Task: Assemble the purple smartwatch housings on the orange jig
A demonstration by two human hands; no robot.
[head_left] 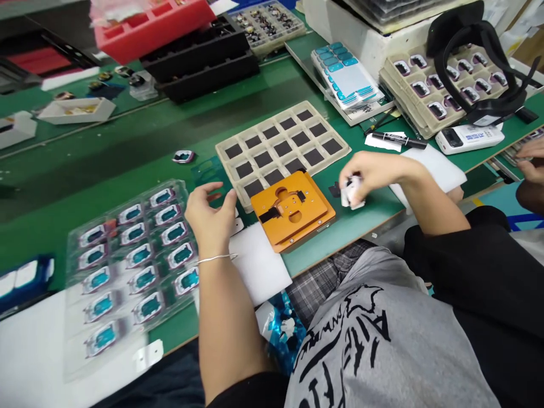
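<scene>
Between my two hands an orange metal fixture [291,209] with black clips lies at the table's front edge. My left hand [211,212] hovers left of it, fingers apart and nothing between them. Right of the fixture, the fingers of my right hand [365,173] are closed on a small white part [352,191], blurred by motion. A beige tray [258,133] with dark squares in its compartments sits behind the fixture. Under and beside my left wrist are a white foam sheet [257,266] and a clear tray [114,266] of small framed parts.
One loose framed part [183,156] lies behind my left hand. Farther back stand black bins [208,62] and a red bin [148,25]. At the right are a marker [399,140], a white device [470,137], stacked beige trays [419,116] and another person's hand [531,158].
</scene>
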